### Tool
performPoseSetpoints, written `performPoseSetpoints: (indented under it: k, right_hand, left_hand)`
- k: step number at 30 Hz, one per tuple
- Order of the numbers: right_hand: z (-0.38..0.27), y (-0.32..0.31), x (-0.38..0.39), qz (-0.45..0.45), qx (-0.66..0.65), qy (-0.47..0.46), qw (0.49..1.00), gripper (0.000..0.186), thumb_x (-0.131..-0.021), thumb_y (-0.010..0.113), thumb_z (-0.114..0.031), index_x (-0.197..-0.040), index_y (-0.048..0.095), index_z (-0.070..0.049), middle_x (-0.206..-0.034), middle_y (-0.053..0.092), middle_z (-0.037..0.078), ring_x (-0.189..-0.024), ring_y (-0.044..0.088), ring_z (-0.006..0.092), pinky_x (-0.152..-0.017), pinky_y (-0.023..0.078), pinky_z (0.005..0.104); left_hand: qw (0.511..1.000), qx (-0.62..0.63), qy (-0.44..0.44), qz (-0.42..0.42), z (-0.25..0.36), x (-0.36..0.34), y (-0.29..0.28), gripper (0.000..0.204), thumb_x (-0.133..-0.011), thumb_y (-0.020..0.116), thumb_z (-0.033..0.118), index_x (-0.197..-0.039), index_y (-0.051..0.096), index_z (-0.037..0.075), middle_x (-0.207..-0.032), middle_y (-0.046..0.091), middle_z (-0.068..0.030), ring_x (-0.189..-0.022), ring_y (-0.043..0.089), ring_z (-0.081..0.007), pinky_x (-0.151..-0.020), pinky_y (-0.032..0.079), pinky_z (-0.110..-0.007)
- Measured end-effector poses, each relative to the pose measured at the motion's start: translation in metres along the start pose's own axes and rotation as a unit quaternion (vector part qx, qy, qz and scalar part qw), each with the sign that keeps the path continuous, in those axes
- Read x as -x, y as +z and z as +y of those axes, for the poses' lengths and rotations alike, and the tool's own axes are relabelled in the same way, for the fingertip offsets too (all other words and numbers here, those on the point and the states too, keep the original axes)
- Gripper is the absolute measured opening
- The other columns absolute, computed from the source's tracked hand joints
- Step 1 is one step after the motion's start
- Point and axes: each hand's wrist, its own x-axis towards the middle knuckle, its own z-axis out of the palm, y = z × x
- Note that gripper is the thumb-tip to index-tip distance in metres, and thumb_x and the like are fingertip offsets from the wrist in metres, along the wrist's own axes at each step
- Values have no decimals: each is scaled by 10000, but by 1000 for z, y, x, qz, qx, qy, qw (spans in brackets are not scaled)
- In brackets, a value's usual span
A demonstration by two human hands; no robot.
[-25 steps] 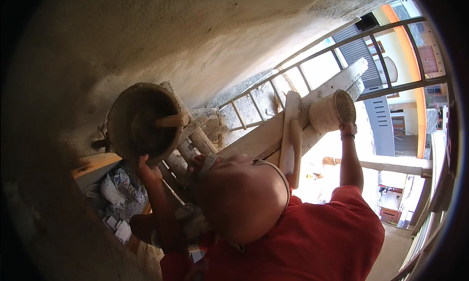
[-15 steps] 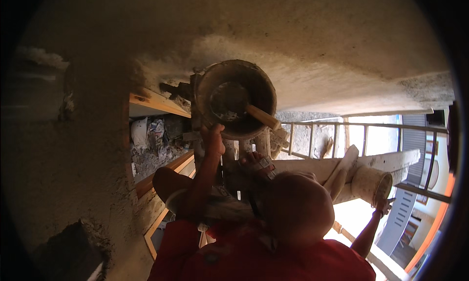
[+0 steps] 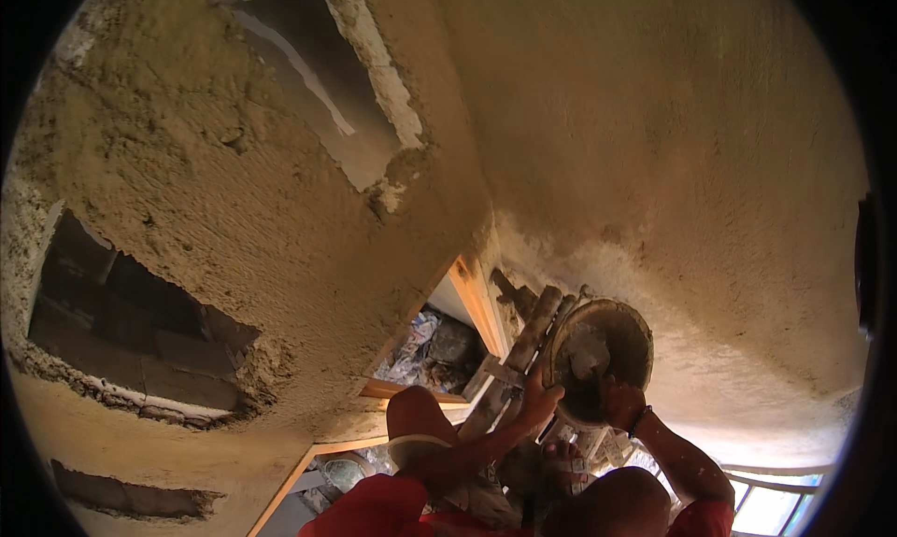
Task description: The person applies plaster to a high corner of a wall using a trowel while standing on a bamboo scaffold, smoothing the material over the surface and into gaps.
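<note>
pan (image 3: 600,355) right of ladder (image 3: 523,350); shelf (image 3: 439,350) left — wall openings (image 3: 131,327) further left

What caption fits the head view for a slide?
Person in red shirt holds up a round pan with both hands beside a wooden ladder, rough plastered wall above.

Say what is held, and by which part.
The person in red grips a round mortar pan by its rim, a hand on each side; the wearer's own hands are unseen.
</note>
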Motion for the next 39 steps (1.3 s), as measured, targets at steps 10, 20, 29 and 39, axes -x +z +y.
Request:
performPoseSetpoints:
  k: [10, 20, 29, 39]
  right_hand:
    - [-6, -65, -15, 32, 36, 63, 997, 314, -831, 537, -235, -1091, 568, -62, -873, 639, 174, -788, 656, 327, -687, 532, 450]
    - [-41, -64, 9, -106, 40, -37, 993, 210, -799, 507, -137, -922, 662, -68, -870, 670, 204, -827, 672, 348, -730, 546, 442]
    - [-25, -39, -3, -21, 77, -143, 986, 204, -820, 511, -215, -906, 640, -82, -886, 665, 135, -735, 673, 314, -629, 554, 427]
    - [-27, -107, -28, 42, 69, -3, 997, 606, -801, 575, -572, -1137, 579, -68, -931, 657, 158, -886, 644, 310, -744, 524, 407]
  left_hand:
    - [996, -66, -46, 35, 24, 2, -38, 622, -680, 568, -28, -1291, 454, -27, -1092, 600, -121, -986, 560, -187, -860, 450, -314]
    - [999, 3, 28, 33, 22, -4, -36, 580, -684, 554, -53, -1258, 475, -44, -1053, 618, -114, -948, 583, -180, -847, 468, -308]
    - [999, 14, -6, 33, 17, -4, -37, 591, -682, 550, -47, -1266, 461, -35, -1114, 594, -120, -1021, 556, -192, -898, 438, -309]
    - [992, -77, -54, 89, 53, 7, -32, 609, -637, 542, -59, -1241, 491, 5, -1067, 582, -75, -927, 561, -167, -807, 467, -294]
